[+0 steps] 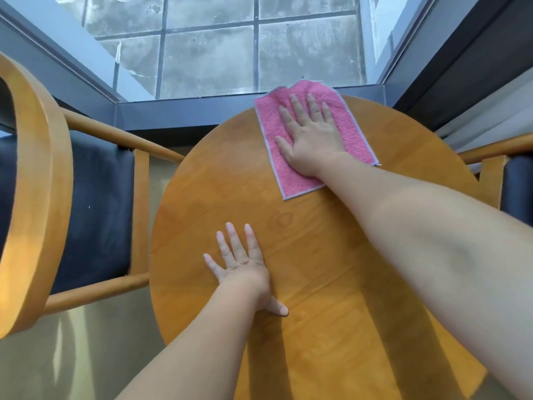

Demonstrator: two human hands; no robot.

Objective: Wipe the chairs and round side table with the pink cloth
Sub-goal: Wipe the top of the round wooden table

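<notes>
Right hand [310,137] presses flat, fingers spread, on pink cloth [313,137] directly beneath it at table's [331,269] far edge; unwiped wood lies nearer, toward the flat left hand [242,264].

The single head camera looks steeply down from close above onto the round side table [288,255], facing the window [230,44].

The pink cloth [294,183], grey-edged, is spread flat on the far side of the round wooden table [302,241], its top edge poking past the rim. A left chair [101,212] and a right chair [519,183], both wood with dark seats, sit on either side.
</notes>
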